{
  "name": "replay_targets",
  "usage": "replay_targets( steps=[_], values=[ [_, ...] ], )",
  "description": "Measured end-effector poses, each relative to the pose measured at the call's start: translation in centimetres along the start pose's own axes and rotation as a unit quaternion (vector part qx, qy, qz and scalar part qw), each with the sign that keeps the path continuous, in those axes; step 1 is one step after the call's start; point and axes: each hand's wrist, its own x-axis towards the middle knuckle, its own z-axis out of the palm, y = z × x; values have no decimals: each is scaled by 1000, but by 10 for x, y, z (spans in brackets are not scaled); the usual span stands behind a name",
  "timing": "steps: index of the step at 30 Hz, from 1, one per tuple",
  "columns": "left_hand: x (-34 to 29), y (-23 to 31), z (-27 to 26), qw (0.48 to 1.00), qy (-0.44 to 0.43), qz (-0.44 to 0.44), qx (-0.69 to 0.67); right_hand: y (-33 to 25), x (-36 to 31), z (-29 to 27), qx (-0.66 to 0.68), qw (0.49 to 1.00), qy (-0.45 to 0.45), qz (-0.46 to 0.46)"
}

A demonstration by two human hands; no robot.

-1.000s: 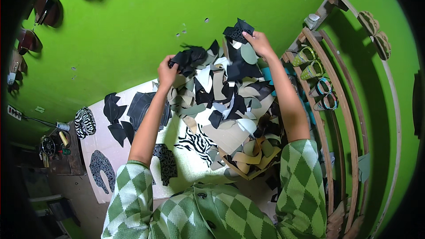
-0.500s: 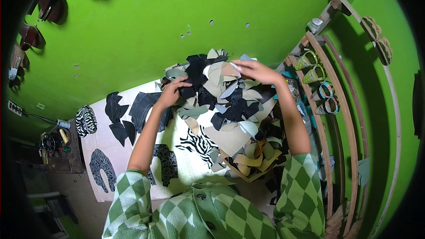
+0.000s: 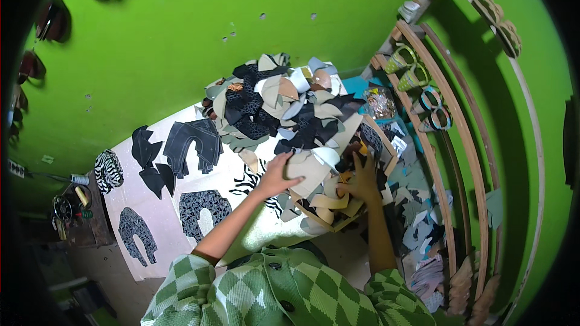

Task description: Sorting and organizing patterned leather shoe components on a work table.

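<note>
Beside a green wall [image 3: 175, 42], scraps [image 3: 243, 104] on a white table [image 3: 165, 220]

Gleams brightest on the flat white tabletop [image 3: 260, 233], shadows the lime-green wall [image 3: 507, 133] behind the curved brown wooden rack [image 3: 428, 63], bends and blackens rimward.

Scraps [image 3: 279, 92] heaped on table [image 3: 164, 220], sandals [image 3: 414, 77] on rack [image 3: 464, 148] at right

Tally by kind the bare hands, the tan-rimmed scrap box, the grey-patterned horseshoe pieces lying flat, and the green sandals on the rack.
Bare hands (left hand, right hand): 2
Tan-rimmed scrap box: 1
Grey-patterned horseshoe pieces: 2
Green sandals: 2
Total: 7
</note>
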Motion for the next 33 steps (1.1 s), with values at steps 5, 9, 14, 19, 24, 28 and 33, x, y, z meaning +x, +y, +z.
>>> replay_targets(
  steps=[5, 9, 14, 19, 24, 28, 33],
  values=[
    [-2, 23, 50, 995, -40, -24, 86, -52, -13, 1, -87, 988, -48, 115],
    [-9, 23, 62, 987, -55, -14, 153, -31, -15, 26, -97, 984, 41, 146],
    [-15, 29, 58, 983, -44, 17, 177, -15, -11, 30, -49, 978, 100, 175],
    [-19, 37, 48, 993, 82, 68, 45, 14, -19, 36, 16, 983, 122, 134],
    [-21, 41, 45, 987, 136, 83, 23, 28, -26, 25, 155, 970, 161, 96],
    [-20, 41, 35, 984, 141, 106, 18, 27, -22, 6, 264, 943, 185, 80],
    [-24, 42, 28, 994, 88, 54, 20, 10, -3, -47, 434, 882, 182, -22]
  ],
)
